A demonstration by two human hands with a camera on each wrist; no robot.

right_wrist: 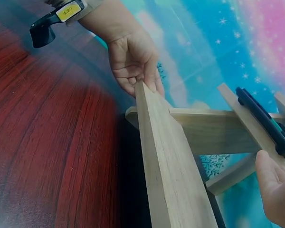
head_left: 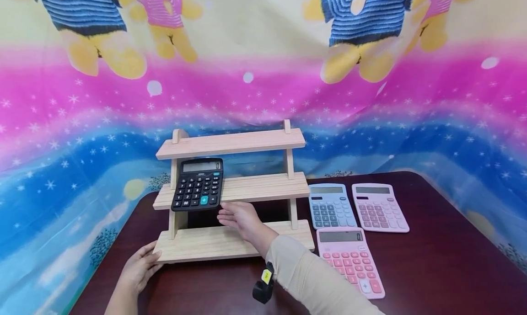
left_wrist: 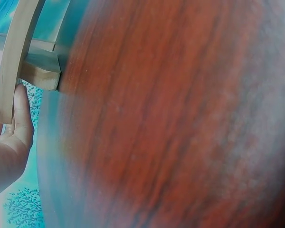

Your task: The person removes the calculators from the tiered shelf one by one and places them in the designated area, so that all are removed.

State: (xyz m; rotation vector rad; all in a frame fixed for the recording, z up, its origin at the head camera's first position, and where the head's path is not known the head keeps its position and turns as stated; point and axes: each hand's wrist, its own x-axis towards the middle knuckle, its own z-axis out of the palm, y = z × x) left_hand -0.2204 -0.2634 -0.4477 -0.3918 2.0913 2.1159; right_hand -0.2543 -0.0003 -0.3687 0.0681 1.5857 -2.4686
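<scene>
A black calculator (head_left: 198, 184) leans tilted back on the left part of the middle shelf (head_left: 263, 188) of a three-tier wooden stand. In the head view my right hand (head_left: 244, 221) is at the calculator's lower right corner, its fingers extended to the left. The right wrist view shows this hand (right_wrist: 278, 194) beside the middle shelf and the calculator's dark edge (right_wrist: 263, 121); whether it touches them is unclear. My left hand (head_left: 140, 265) grips the left end of the bottom shelf (head_left: 230, 242). In the left wrist view, the left hand (left_wrist: 12, 147) has the wooden board (left_wrist: 14, 66) between its fingers.
Right of the stand lie a blue calculator (head_left: 332, 206), a pale pink calculator (head_left: 379, 208) and a brighter pink calculator (head_left: 350, 262) on the dark wooden table (head_left: 444, 260). The top shelf (head_left: 230, 142) is above the black calculator. A patterned cloth (head_left: 263, 91) hangs behind.
</scene>
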